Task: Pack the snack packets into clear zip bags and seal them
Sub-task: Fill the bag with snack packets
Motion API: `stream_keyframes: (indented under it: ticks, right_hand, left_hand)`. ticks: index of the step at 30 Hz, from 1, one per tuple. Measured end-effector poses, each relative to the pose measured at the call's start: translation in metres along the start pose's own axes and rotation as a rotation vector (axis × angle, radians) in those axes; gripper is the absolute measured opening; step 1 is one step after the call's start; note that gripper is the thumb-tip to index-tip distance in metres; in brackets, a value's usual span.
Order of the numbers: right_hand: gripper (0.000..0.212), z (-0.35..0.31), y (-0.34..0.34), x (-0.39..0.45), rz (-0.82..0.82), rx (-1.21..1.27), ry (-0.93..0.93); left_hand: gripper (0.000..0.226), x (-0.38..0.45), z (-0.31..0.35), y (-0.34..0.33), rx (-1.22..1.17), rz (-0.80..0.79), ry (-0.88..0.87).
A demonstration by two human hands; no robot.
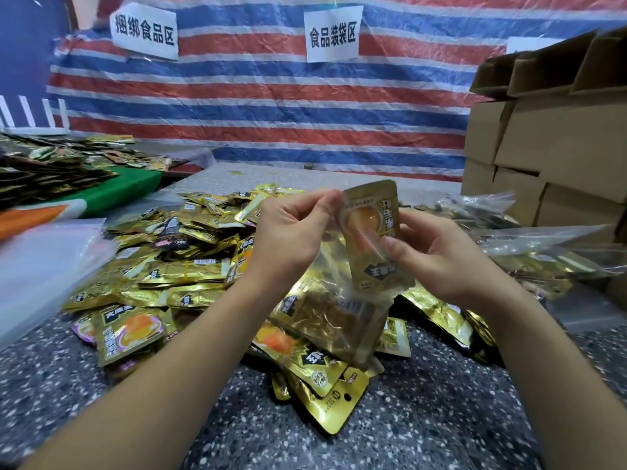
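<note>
Packing under way — one packet half into the bag, a heap left.
The left hand pinches the clear zip bag mouth; the right hand grips a gold snack packet sliding in, with packets already inside — loose packets cover the table, seal open.

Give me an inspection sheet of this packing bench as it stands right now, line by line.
Surface: speckled grey table, bare at the near edge.
Job's things: clear zip bag held up, some gold packets inside; one gold packet half in its mouth; loose packet pile on the table.
Clutter: filled clear bags at right; empty clear bags at left.
Grippers: left hand pinches the bag's rim; right hand grips the gold packet.
Cables: nothing seen.
Surroundings: striped tarp with two paper signs; stacked cardboard boxes at right; green board with darker packets at left.
</note>
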State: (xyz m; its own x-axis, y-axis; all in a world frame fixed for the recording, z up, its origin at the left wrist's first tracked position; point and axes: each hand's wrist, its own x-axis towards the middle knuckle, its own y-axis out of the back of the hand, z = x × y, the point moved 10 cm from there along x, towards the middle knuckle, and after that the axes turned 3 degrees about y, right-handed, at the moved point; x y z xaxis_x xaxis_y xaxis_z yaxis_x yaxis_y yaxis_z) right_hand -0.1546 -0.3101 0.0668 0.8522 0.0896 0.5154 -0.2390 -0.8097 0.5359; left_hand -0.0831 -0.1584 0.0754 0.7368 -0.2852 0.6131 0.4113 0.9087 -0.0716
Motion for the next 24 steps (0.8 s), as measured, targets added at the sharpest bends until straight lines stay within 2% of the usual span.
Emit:
stream_keyframes:
  ticks: [4,7,9,11,13,16,18,21,24]
  right_hand:
    - [0.021,0.001,-0.007,-0.002,-0.078,-0.223,0.011]
    - [0.027,0.003,-0.013,-0.003,-0.114,-0.272,-0.007]
    - [0.039,0.003,-0.011,-0.001,-0.046,-0.302,-0.001]
    - [0.047,0.004,0.002,-0.002,0.117,-0.278,-0.026]
    - [0.04,0.001,0.012,-0.004,0.244,-0.232,-0.016]
    - [0.009,-0.005,0.019,-0.004,0.312,-0.145,0.005]
    - [0.02,-0.005,0.019,-0.003,0.265,-0.12,-0.001]
    - [0.033,0.005,0.01,-0.005,0.121,-0.269,-0.087]
    - [0.004,-0.002,0.017,-0.004,0.24,-0.253,-0.024]
  left_hand:
    - [0.015,-0.001,0.001,-0.004,0.042,-0.012,-0.035]
    - [0.016,-0.004,0.001,-0.012,0.106,-0.051,-0.052]
    - [0.015,-0.005,0.0,-0.013,0.125,-0.048,-0.045]
    - [0.014,-0.005,0.003,-0.008,0.113,-0.014,-0.056]
    - [0.013,-0.003,0.006,-0.002,0.094,0.025,-0.062]
    - [0.016,-0.002,0.007,0.008,0.075,0.087,-0.031]
    - [0.018,-0.001,0.007,0.015,0.082,0.143,-0.014]
    - [0.023,0.001,0.008,0.02,0.042,0.183,0.003]
    - [0.022,0.004,0.01,0.018,0.016,0.181,0.025]
